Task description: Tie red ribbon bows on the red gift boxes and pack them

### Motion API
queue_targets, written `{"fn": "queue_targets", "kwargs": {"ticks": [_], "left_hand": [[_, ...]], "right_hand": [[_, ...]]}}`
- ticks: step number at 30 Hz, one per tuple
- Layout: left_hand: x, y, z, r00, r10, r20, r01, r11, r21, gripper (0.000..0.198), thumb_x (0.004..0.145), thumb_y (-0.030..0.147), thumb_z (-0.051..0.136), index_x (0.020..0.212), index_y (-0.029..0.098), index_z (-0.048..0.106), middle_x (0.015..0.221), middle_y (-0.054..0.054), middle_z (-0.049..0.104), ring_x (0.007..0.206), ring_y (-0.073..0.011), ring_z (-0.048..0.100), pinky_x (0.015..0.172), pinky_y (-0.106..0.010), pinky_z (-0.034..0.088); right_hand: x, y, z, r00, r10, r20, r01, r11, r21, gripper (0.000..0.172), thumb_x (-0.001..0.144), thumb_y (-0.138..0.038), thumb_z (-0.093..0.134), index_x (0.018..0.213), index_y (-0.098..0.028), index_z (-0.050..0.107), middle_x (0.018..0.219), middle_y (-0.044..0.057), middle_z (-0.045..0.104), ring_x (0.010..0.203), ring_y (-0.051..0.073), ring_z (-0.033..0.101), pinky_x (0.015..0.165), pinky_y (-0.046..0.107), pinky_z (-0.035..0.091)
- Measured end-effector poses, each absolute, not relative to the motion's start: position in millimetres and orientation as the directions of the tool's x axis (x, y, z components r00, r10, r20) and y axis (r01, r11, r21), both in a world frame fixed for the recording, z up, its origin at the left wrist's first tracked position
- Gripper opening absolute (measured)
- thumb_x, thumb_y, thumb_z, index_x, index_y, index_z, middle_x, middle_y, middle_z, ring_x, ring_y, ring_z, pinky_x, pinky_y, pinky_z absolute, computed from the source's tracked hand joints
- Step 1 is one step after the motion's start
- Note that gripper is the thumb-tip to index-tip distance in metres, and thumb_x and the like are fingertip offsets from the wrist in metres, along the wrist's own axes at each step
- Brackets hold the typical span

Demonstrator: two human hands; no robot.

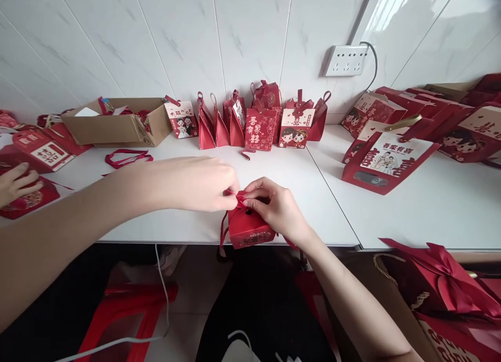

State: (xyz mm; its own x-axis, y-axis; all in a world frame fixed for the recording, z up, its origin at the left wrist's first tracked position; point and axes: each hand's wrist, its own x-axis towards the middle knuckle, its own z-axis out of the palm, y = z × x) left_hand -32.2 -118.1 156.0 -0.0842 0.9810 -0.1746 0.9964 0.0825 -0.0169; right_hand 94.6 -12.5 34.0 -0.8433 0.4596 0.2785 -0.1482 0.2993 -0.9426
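A small red gift box with a gold-printed front rests at the front edge of the white table. A red ribbon is bunched on its top, and a dark cord hangs down its left side. My left hand is closed in a pinch on the ribbon from the left, with most of its fingertips hidden behind the knuckles. From the right, my right hand pinches the same ribbon between thumb and forefinger, low over the box.
Several upright red gift boxes line the wall. At the left stand an open cardboard box, a loose ribbon loop and another person's hand on a red box. More boxes fill the right; a bow-tied bag sits below.
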Motion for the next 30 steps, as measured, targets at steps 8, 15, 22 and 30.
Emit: {"fn": "queue_targets", "kwargs": {"ticks": [8, 15, 22, 30], "left_hand": [[-29.7, -129.3, 144.8, -0.088, 0.993, -0.081, 0.987, 0.098, 0.128, 0.016, 0.073, 0.02, 0.053, 0.059, 0.023, 0.062, 0.061, 0.001, 0.052, 0.048, -0.0121, 0.041, 0.057, -0.029, 0.031], [-27.2, -125.9, 150.2, -0.042, 0.999, -0.03, 0.992, 0.045, 0.114, 0.016, 0.078, 0.026, 0.055, 0.071, 0.025, 0.069, 0.084, -0.002, 0.061, 0.057, -0.0126, 0.051, 0.056, -0.027, 0.033], [-32.2, -107.0, 143.0, -0.014, 1.0, -0.004, 0.934, 0.015, 0.356, 0.014, 0.078, 0.026, 0.059, 0.086, 0.027, 0.07, 0.082, 0.002, 0.068, 0.073, -0.0153, 0.061, 0.066, -0.026, 0.042], [-52.6, -107.1, 104.3, -0.154, 0.986, 0.06, 0.723, 0.071, 0.687, 0.014, 0.081, 0.032, 0.06, 0.086, 0.02, 0.062, 0.083, -0.001, 0.068, 0.076, -0.0137, 0.064, 0.071, -0.026, 0.051]], "right_hand": [[95.0, -11.1, 33.8, -0.861, 0.402, 0.311, -0.183, 0.325, -0.928, 0.011, 0.084, -0.015, 0.058, 0.09, -0.021, 0.065, 0.089, 0.0, 0.073, 0.082, 0.015, 0.069, 0.08, 0.029, 0.054], [96.5, -13.1, 37.7, -0.866, 0.338, 0.37, -0.191, 0.46, -0.867, 0.014, 0.083, -0.015, 0.056, 0.082, -0.022, 0.068, 0.082, -0.001, 0.072, 0.079, 0.017, 0.067, 0.079, 0.03, 0.052], [103.1, -8.9, 35.7, -0.853, 0.371, 0.368, -0.185, 0.444, -0.877, 0.011, 0.084, -0.017, 0.057, 0.079, -0.02, 0.066, 0.08, -0.001, 0.07, 0.074, 0.015, 0.064, 0.072, 0.027, 0.049], [100.5, -9.7, 31.2, -0.853, 0.432, 0.294, -0.22, 0.213, -0.952, 0.014, 0.078, -0.021, 0.067, 0.083, -0.021, 0.054, 0.08, -0.001, 0.071, 0.077, 0.015, 0.067, 0.075, 0.028, 0.051]]}}
